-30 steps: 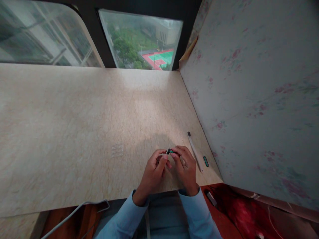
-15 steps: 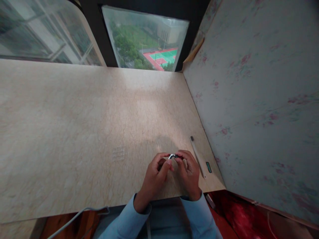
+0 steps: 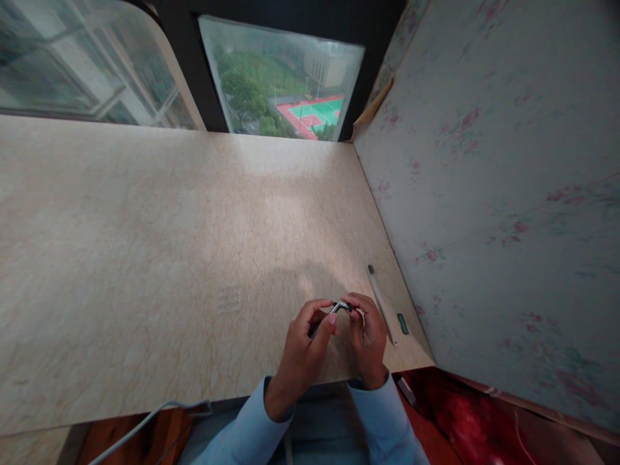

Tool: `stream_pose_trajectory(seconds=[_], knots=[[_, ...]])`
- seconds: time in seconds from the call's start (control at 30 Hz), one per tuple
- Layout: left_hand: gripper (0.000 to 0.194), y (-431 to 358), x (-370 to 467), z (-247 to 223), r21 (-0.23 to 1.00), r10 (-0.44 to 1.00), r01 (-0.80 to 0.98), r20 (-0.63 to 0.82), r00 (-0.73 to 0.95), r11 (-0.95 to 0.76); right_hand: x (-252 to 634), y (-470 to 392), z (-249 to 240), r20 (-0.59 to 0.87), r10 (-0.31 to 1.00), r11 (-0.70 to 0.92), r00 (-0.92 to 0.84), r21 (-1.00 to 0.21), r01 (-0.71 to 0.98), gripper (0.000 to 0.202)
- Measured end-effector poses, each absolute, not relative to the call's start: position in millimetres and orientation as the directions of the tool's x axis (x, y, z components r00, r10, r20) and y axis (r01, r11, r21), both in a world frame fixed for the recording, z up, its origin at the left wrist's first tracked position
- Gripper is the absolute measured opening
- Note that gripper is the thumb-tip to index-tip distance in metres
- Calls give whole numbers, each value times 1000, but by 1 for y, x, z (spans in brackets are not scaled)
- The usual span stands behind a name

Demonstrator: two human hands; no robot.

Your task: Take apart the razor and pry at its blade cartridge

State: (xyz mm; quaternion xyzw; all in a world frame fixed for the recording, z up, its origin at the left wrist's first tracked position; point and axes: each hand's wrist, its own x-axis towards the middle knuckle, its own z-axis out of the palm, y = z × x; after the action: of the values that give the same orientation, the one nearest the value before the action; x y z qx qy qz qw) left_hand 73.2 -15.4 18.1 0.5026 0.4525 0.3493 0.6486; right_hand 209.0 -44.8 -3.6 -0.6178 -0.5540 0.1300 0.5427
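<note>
Above a beige marbled table (image 3: 169,252), the left hand (image 3: 304,341) and right hand (image 3: 370,330), grip closed, hold a small bent silver-and-black piece (image 3: 341,305); behind the table is a black-framed window (image 3: 256,81), at its right a white flowered wall (image 3: 484,213)

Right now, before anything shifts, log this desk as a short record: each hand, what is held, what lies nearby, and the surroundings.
Left hand: thumb and fingers pinching one end of a small bent black-and-silver piece
Right hand: fingertips on the piece's other end
Held piece: raised between both hands; exact identity too small to tell
Right of hands: slim white stick with a dark tip, then small dark rectangle with green face
Left of hands: flat clear patterned piece
Surface: pale marbled tabletop
Right side: floral-patterned wall
</note>
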Motion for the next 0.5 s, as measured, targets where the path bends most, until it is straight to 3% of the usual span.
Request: stream_pose_trajectory(seconds=[0.23, 0.5], knots=[[33, -11, 75, 22, 964, 892, 17, -251, 376, 264, 220, -52, 1, 448, 830, 187, 331, -784, 592, 19], [34, -11, 88, 19, 961, 895, 7, -261, 361, 278, 237, -78, -1, 353, 871, 114, 340, -820, 560, 17]])
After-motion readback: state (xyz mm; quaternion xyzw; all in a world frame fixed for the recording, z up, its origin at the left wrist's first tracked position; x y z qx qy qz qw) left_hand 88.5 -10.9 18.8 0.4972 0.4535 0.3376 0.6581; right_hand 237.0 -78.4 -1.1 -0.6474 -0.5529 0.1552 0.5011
